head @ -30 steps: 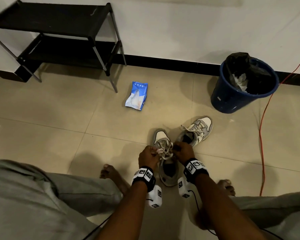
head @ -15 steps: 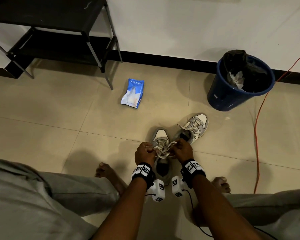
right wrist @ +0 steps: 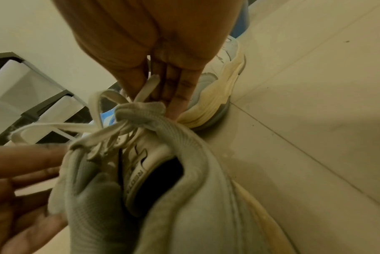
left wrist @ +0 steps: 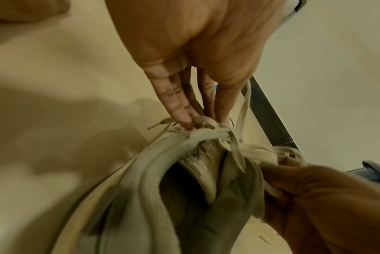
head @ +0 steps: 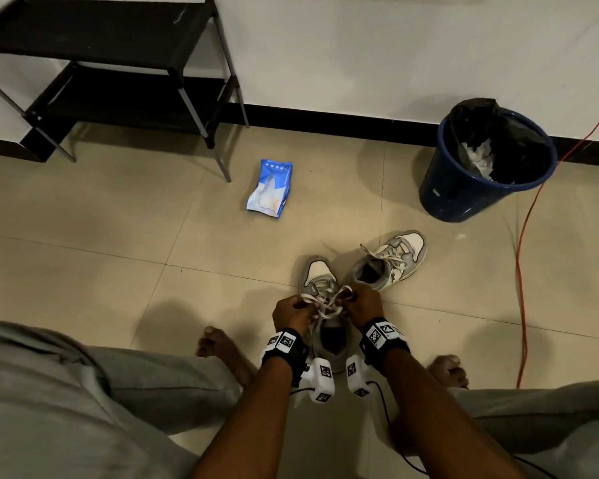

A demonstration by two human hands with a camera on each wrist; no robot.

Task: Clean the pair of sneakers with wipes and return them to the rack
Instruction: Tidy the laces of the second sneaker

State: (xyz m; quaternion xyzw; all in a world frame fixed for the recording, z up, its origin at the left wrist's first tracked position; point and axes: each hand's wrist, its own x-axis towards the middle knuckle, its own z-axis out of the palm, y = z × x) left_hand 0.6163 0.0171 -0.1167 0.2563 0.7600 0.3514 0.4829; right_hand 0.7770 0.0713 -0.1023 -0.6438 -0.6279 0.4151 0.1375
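A grey and white sneaker (head: pixel 317 278) stands on the floor tiles between my feet, toe pointing away. My left hand (head: pixel 291 314) and right hand (head: pixel 362 304) both pinch its cream laces (head: pixel 325 300) over the tongue. In the left wrist view my fingertips (left wrist: pixel 187 124) pinch a lace loop (left wrist: pixel 206 121) at the knot. In the right wrist view my fingers (right wrist: pixel 175 96) hold a lace end (right wrist: pixel 146 89). The second sneaker (head: pixel 391 261) lies just right and beyond, laces loose. A blue pack of wipes (head: pixel 270 188) lies further ahead on the floor.
A black two-shelf rack (head: pixel 118 63) stands against the wall at far left. A blue bin (head: pixel 484 167) with a black liner and crumpled white wipes sits at far right. An orange cable (head: pixel 521 271) runs along the floor on the right. My bare feet flank the sneaker.
Both hands have stayed on the near sneaker's laces and drawn slightly apart, pulling the loops out. The camera has shifted a little; the second sneaker has not moved.
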